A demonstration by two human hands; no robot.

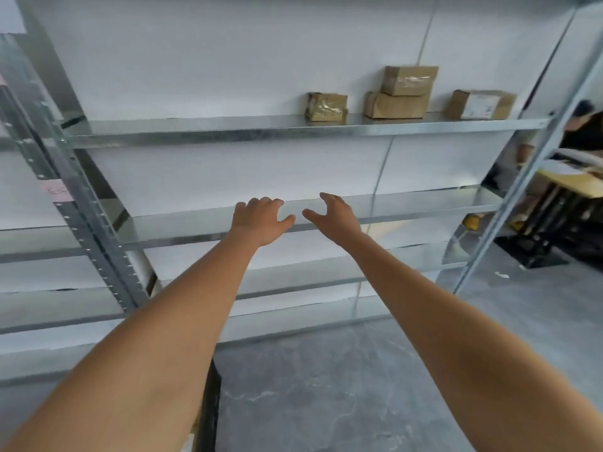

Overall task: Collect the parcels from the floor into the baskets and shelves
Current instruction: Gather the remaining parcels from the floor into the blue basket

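— How far along are we?

— I count four parcels on the upper shelf (228, 127): a small box (326, 106), a stacked pair (399, 93), and a labelled box (479, 104). No baskets or floor parcels visible, so I can't judge what remains.

— And the hands?

— My left hand (259, 221) and right hand (336, 216) reach toward the middle shelf (182, 225), fingers spread, holding nothing.

My left hand (261, 220) and right hand (336, 215) reach out side by side, fingers loosely spread and holding nothing, in front of the middle shelf (182, 226) of the metal rack. On the shelf above (195, 127) sit four cardboard parcels: one small box (326, 106), two stacked boxes (399, 93), and a labelled box (481, 105).
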